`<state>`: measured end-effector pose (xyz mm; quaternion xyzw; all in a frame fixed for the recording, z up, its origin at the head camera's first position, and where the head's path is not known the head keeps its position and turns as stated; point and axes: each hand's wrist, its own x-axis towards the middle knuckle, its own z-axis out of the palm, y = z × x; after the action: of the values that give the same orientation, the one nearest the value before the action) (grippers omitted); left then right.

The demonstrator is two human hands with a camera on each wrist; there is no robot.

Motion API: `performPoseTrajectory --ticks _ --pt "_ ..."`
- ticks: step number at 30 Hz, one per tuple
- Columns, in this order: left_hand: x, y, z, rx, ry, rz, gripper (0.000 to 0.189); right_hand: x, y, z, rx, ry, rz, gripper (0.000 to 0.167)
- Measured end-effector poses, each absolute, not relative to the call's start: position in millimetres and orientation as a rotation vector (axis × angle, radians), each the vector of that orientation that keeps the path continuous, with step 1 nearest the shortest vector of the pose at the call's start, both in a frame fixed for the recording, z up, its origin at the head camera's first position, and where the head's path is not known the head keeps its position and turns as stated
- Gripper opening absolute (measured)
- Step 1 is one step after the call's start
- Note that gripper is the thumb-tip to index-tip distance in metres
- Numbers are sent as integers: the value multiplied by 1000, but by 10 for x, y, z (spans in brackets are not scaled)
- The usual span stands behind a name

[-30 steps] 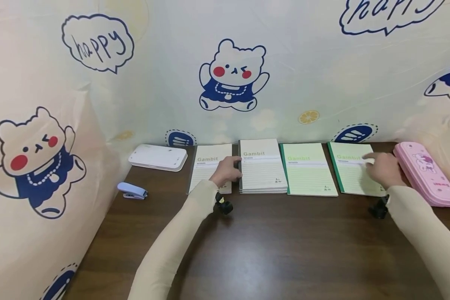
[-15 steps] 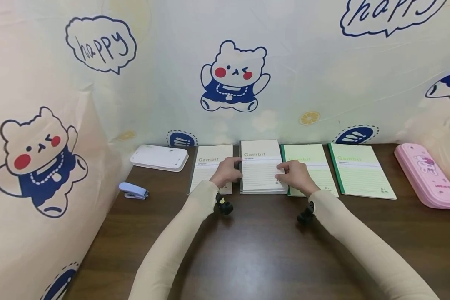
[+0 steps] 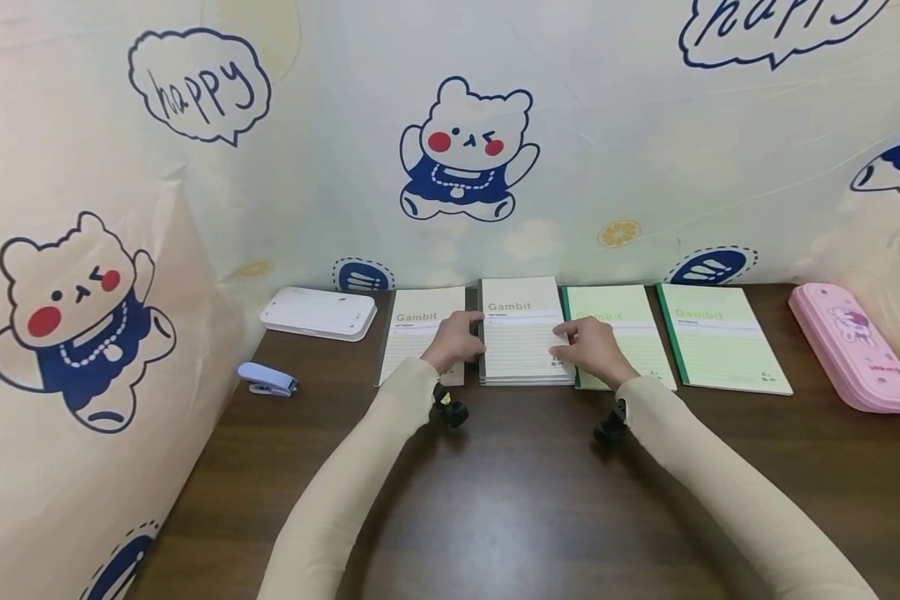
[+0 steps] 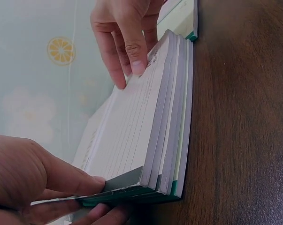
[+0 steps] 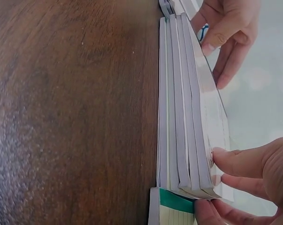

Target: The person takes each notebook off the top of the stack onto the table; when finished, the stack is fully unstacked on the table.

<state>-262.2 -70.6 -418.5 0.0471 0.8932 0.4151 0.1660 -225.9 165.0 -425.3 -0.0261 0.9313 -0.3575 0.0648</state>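
A stack of several Gambit notebooks (image 3: 519,354) lies near the back edge of the table, grey spine to the left. My left hand (image 3: 450,342) holds its spine side; in the left wrist view the thumb (image 4: 96,180) is on the top cover's edge and fingers reach lower. My right hand (image 3: 594,350) holds the opposite side, its thumb (image 5: 230,159) on the cover and fingers at the pages' edge. Dark and green spines show among the stacked notebooks. A grey-spined notebook (image 3: 403,346) lies partly beneath my left hand, and a green-spined notebook (image 3: 648,346) sits under my right.
Another green-spined notebook (image 3: 727,350) lies further right, beside a pink pencil case (image 3: 855,346). On the left are a white case (image 3: 318,314) and a light blue stapler (image 3: 266,379). A printed cloth (image 3: 330,183) rises behind the dark wooden table (image 3: 517,500).
My right hand has moved left from the far-right green notebook to the right side of the stack. My left hand has stayed at the spine side.
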Motion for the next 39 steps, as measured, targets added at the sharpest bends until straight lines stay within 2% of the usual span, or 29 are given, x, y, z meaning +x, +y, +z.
performPoseTrajectory --ticks 10,19,30,35,39 --pt "-2600 -665 -4169 151 2581 1184 64 -2264 1654 -4238 -154 2859 -991 41" --pt "-2650 -619 -4176 -30 2386 1607 52 -2267 1687 -4236 -151 2841 -1006 41" --pt "-2699 -613 -4093 5 2202 1649 65 -2274 1688 -4240 -157 2829 -1025 44" --pt "-2642 -786 -4084 -26 2200 1748 65 -2275 1701 -4260 -163 2777 -1043 46" --pt "-2487 -1139 -3941 -79 2141 1856 70 -2281 1728 -4282 -199 2786 -1018 45"
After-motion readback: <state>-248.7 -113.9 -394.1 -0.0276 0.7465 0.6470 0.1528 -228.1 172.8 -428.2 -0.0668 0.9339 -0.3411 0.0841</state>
